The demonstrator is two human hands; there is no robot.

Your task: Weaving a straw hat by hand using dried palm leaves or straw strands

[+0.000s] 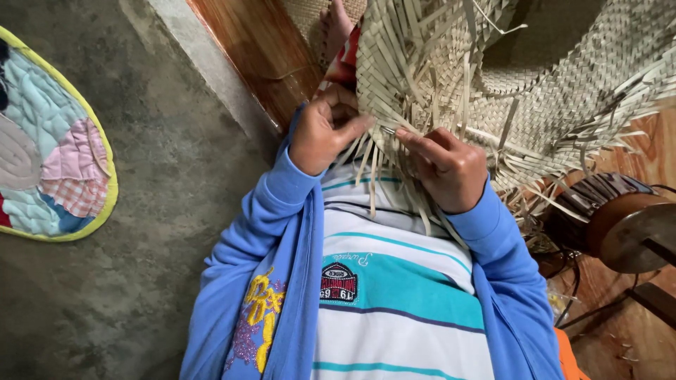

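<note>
**Fingers pinch loose straw strips at the edge of a woven mat**

Fingertips of both hands meet at the frayed lower edge of a pale woven mat (pixel 535 91), which spreads up and away from the person across the top of the view. The left hand (pixel 325 130) is curled, its thumb pressed against the forefinger with a flat straw strip (pixel 360 158) clamped between them. The right hand (pixel 447 167) closes in the same way, thumb and forefinger together on another strip just where it leaves the weave. The two pinch points sit close together, almost touching, right at the border of the finished weave.

Loose strips hang from that edge toward the person's chest, their long axis running roughly straight down from the fingers and over a striped shirt (pixel 394 281). The woven body of the mat lies on the far side of the fingers, so the unworked ends are near and the finished part is beyond. Neither hand is clearly nearer to the edge; both are on it.

Blue sleeves (pixel 239 260) frame the shirt. A bare foot (pixel 335 28) shows beyond the left hand, on a wooden floor (pixel 260 49). To the left lies grey concrete (pixel 162 176) with a patchwork cushion (pixel 49 148) on it, well apart from the hands. On the right stands a round wooden stool (pixel 637 229).
</note>
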